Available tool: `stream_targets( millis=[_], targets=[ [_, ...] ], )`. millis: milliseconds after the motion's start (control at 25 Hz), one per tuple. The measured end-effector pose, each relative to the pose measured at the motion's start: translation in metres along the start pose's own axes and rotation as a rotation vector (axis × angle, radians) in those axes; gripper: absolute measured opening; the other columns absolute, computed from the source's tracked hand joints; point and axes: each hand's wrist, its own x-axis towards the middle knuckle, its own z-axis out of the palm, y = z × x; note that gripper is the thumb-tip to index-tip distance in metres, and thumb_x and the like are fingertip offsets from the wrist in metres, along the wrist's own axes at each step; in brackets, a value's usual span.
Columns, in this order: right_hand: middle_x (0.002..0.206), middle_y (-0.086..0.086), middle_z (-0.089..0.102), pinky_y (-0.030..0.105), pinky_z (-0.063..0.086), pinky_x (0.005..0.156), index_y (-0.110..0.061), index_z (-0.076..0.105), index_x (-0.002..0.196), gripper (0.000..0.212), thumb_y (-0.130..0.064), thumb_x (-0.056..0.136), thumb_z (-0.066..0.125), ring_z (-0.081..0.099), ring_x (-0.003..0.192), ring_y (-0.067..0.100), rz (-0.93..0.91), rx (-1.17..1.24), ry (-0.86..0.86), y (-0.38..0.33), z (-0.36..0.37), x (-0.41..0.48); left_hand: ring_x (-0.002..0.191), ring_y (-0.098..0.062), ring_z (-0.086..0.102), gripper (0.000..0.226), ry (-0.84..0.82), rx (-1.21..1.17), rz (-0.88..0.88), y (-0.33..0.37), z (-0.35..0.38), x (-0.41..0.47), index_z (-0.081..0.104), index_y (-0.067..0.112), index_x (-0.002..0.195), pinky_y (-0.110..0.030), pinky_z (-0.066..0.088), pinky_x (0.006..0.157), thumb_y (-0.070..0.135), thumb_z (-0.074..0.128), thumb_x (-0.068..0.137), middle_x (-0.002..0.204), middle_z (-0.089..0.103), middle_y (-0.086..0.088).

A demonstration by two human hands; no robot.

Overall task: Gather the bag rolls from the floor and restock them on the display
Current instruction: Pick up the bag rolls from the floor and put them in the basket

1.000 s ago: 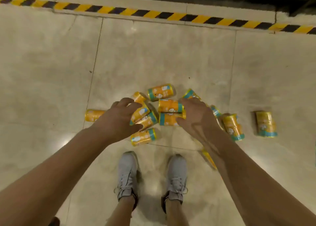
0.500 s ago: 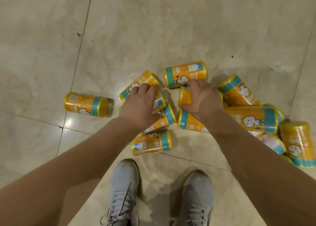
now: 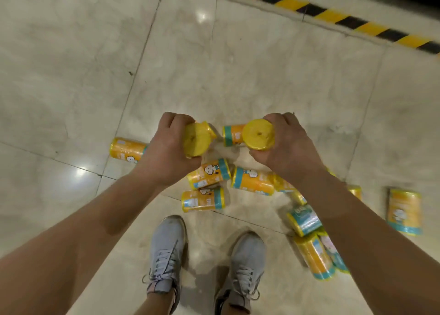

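The left hand was curled tightly around a yellow bag roll. Its fingers wrapped over the roll's side so that the plain yellow end faced the camera, and it was held clear of the floor, above and ahead of the grey sneakers. The right hand gripped a second bag roll in the same closed way, the round end with its small centre hole turned upward. The two held rolls hung apart from each other. The other rolls lay on their sides on the pale marble floor. A cluster of three sat just ahead of the sneakers' toes. A farther roll lay beyond them, partly hidden behind the second bag roll. A lone roll lay ahead and to the left of the sneakers. A small heap sat just right of the sneakers, partly under the right forearm, and an outlying roll lay well to their right. A black-and-yellow hazard stripe ran far ahead of the sneakers.
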Motion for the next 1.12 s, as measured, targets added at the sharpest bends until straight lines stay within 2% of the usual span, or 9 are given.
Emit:
stream_targets(
  millis=[40, 120, 240, 360, 480, 600, 680, 840, 1120],
  targets=[
    [0.116, 0.005, 0.052, 0.036, 0.051, 0.076, -0.015, 0.058, 0.123, 0.062, -0.034, 0.071, 0.086, 0.062, 0.094, 0.030, -0.030, 0.025, 0.026, -0.019, -0.029, -0.006, 0.104, -0.009, 0.047, 0.077, 0.027, -0.048, -0.010, 0.020, -0.029, -0.007, 0.053, 0.014, 0.132, 0.002, 0.034, 0.084, 0.014, 0.088, 0.064, 0.125, 0.041, 0.002],
    [0.117, 0.002, 0.053, 0.034, 0.051, 0.080, -0.017, 0.058, 0.124, 0.065, -0.034, 0.068, 0.088, 0.061, 0.098, 0.022, -0.085, 0.086, 0.065, -0.063, -0.095, -0.019, 0.105, -0.004, 0.046, 0.078, 0.071, -0.108, 0.023, 0.067, -0.096, -0.023, 0.053, 0.021, 0.131, 0.001, 0.034, 0.083, 0.015, 0.090, 0.063, 0.127, 0.046, 0.004],
    [0.124, -0.003, 0.054, 0.033, 0.052, 0.091, -0.022, 0.058, 0.127, 0.069, -0.033, 0.069, 0.091, 0.057, 0.110, 0.011, -0.163, 0.197, 0.129, -0.143, -0.212, -0.044, 0.109, -0.006, 0.054, 0.074, 0.105, -0.156, 0.135, 0.148, -0.217, -0.049, 0.054, 0.029, 0.127, -0.023, 0.048, 0.092, 0.020, 0.091, 0.064, 0.121, 0.057, 0.011],
    [0.119, -0.012, 0.059, 0.026, 0.046, 0.087, -0.030, 0.055, 0.126, 0.065, -0.043, 0.071, 0.087, 0.055, 0.106, 0.005, -0.243, 0.199, 0.153, -0.237, -0.336, -0.068, 0.110, -0.006, 0.058, 0.073, 0.158, -0.167, 0.228, 0.223, -0.341, -0.081, 0.054, 0.034, 0.127, -0.037, 0.053, 0.093, 0.030, 0.092, 0.065, 0.119, 0.060, 0.017],
    [0.118, -0.016, 0.058, 0.031, 0.048, 0.088, -0.035, 0.052, 0.125, 0.065, -0.050, 0.070, 0.083, 0.054, 0.106, 0.005, -0.329, 0.089, 0.175, -0.345, -0.458, -0.113, 0.111, -0.003, 0.059, 0.077, 0.214, -0.142, 0.316, 0.293, -0.468, -0.135, 0.054, 0.035, 0.131, -0.036, 0.054, 0.095, 0.032, 0.094, 0.065, 0.122, 0.060, 0.019],
    [0.113, -0.014, 0.060, 0.039, 0.051, 0.087, -0.037, 0.053, 0.121, 0.064, -0.058, 0.068, 0.083, 0.057, 0.103, 0.009, -0.384, 0.057, 0.248, -0.429, -0.543, -0.165, 0.108, 0.003, 0.059, 0.076, 0.278, -0.195, 0.379, 0.346, -0.562, -0.196, 0.055, 0.036, 0.132, -0.024, 0.054, 0.092, 0.033, 0.093, 0.066, 0.121, 0.059, 0.021],
    [0.112, -0.016, 0.060, 0.039, 0.052, 0.087, -0.040, 0.053, 0.120, 0.063, -0.062, 0.068, 0.082, 0.058, 0.101, 0.008, -0.422, 0.079, 0.285, -0.469, -0.572, -0.194, 0.107, 0.005, 0.060, 0.073, 0.317, -0.222, 0.406, 0.362, -0.601, -0.231, 0.056, 0.039, 0.131, -0.016, 0.053, 0.086, 0.037, 0.093, 0.067, 0.122, 0.059, 0.021],
    [0.109, -0.022, 0.061, 0.033, 0.053, 0.085, -0.043, 0.055, 0.119, 0.060, -0.062, 0.069, 0.082, 0.059, 0.098, 0.001, -0.487, 0.143, 0.302, -0.514, -0.590, -0.233, 0.105, -0.002, 0.064, 0.072, 0.388, -0.320, 0.445, 0.361, -0.642, -0.283, 0.059, 0.044, 0.128, -0.028, 0.056, 0.088, 0.046, 0.091, 0.064, 0.120, 0.063, 0.020],
    [0.113, -0.025, 0.061, 0.037, 0.056, 0.089, -0.045, 0.054, 0.124, 0.071, -0.075, 0.064, 0.075, 0.057, 0.104, -0.003, -0.739, 0.147, 0.156, -0.558, -0.581, -0.256, 0.113, 0.000, 0.061, 0.074, 0.580, -0.406, 0.284, 0.345, -0.638, -0.376, 0.061, 0.044, 0.130, -0.032, 0.059, 0.090, 0.044, 0.092, 0.063, 0.121, 0.063, 0.020]
  ],
)
